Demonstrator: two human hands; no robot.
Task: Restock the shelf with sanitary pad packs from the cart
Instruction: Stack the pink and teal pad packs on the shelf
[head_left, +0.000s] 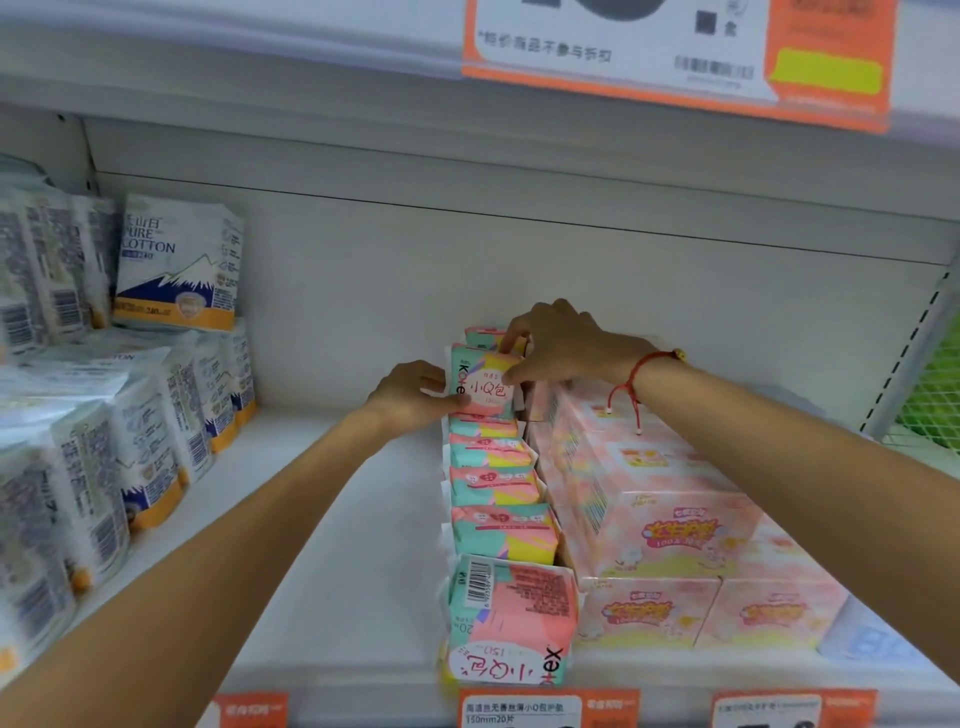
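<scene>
Seating upright Kotex pack (485, 382) at row's back: left hand (413, 395) pinches its edge, right hand (558, 345) grips the top to square it.

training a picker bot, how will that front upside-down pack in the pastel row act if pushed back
The front pack looks soft: its film wrap is creased, so it would likely dent before sliding. It stands tall and narrow, so a high push may tip it onto the row behind. Probably light.

Bright, even light from above, shadows soft and faint – wide-angle bending curves the shelf (322, 519) edges, and the white packs (62, 467) at left smear with blur – centre reasonably sharp
</scene>
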